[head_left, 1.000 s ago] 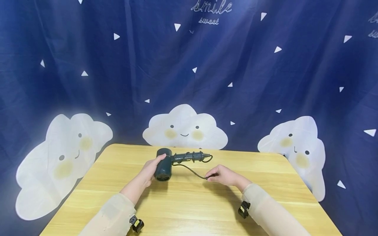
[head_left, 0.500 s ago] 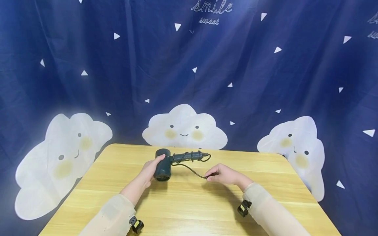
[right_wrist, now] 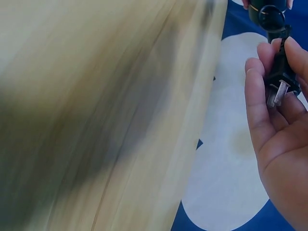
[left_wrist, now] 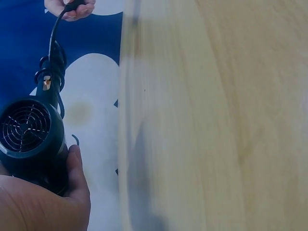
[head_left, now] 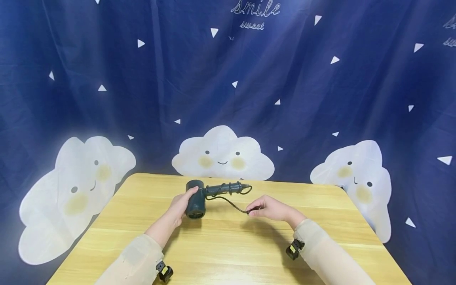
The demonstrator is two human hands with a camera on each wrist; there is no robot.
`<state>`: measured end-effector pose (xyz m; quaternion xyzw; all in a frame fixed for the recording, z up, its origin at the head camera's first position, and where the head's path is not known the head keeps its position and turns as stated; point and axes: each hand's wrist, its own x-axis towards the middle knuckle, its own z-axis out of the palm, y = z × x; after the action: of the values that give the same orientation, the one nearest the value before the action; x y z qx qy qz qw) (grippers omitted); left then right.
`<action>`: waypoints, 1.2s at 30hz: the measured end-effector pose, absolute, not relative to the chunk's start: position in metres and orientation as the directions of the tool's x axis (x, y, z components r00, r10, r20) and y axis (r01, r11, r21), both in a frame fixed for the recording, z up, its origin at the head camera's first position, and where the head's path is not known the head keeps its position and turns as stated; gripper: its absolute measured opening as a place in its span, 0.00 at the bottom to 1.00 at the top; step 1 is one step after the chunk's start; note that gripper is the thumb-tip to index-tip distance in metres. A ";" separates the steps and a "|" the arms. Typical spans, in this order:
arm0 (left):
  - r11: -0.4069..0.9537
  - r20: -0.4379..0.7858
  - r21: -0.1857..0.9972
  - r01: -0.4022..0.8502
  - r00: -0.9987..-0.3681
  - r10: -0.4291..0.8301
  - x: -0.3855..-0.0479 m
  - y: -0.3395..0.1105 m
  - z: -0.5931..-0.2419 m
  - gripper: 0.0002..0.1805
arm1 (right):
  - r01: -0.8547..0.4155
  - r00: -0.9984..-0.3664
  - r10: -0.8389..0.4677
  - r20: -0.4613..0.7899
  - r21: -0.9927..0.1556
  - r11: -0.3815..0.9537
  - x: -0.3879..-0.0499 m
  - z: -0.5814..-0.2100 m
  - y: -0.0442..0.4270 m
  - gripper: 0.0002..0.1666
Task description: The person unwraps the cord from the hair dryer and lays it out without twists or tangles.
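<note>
On my head camera I see the left hand clamped around the dark hair dryer at its wide part, over the far half of the table. The cord is wound around the handle, and one loose length goes to the right hand. My right wrist view shows this hand pinching the plug, whose metal prongs point back toward the wrist.

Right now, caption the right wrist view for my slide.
Right hand holding a black plug, metal prongs showing, dark hair dryer beyond.
</note>
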<state>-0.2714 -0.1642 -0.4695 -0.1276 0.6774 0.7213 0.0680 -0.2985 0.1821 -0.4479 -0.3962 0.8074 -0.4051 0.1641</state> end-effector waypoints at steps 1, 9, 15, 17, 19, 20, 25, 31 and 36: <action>-0.072 -0.275 0.960 -0.270 -0.958 -0.076 -0.272 -0.164 -0.470 0.45 | -0.515 -0.628 -0.776 0.061 -0.780 0.355 -0.298 -0.447 0.182 0.12; -0.065 -0.272 0.962 -0.267 -0.959 -0.086 -0.273 -0.166 -0.470 0.44 | -0.527 -0.624 -0.779 0.065 -0.771 0.358 -0.291 -0.433 0.175 0.12; -0.062 -0.283 0.958 -0.279 -0.955 -0.089 -0.270 -0.166 -0.470 0.44 | -0.514 -0.627 -0.776 0.065 -0.784 0.349 -0.288 -0.427 0.174 0.11; -0.061 -0.284 0.958 -0.280 -0.955 -0.089 -0.270 -0.166 -0.471 0.45 | -0.512 -0.629 -0.775 0.066 -0.786 0.348 -0.290 -0.429 0.175 0.12; -0.057 -0.286 0.958 -0.282 -0.954 -0.088 -0.269 -0.166 -0.472 0.46 | -0.510 -0.629 -0.774 0.068 -0.788 0.345 -0.289 -0.427 0.175 0.12; -0.057 -0.286 0.958 -0.282 -0.954 -0.085 -0.269 -0.167 -0.472 0.47 | -0.510 -0.629 -0.774 0.072 -0.789 0.342 -0.288 -0.426 0.174 0.12; -0.035 -0.290 0.957 -0.288 -0.954 -0.081 -0.267 -0.167 -0.472 0.50 | -0.529 -0.622 -0.778 0.093 -0.782 0.329 -0.286 -0.419 0.173 0.13; -0.028 -0.291 0.957 -0.289 -0.954 -0.077 -0.265 -0.166 -0.471 0.50 | -0.549 -0.619 -0.779 0.096 -0.763 0.343 -0.284 -0.410 0.172 0.14; -0.028 -0.283 0.959 -0.282 -0.956 -0.073 -0.264 -0.166 -0.473 0.50 | -0.573 -0.628 -0.772 0.100 -0.731 0.371 -0.285 -0.400 0.171 0.14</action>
<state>-0.2638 -0.1656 -0.4730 -0.1281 0.6931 0.7055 0.0738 -0.2851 0.1714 -0.4004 -0.4111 0.8176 -0.3813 0.1308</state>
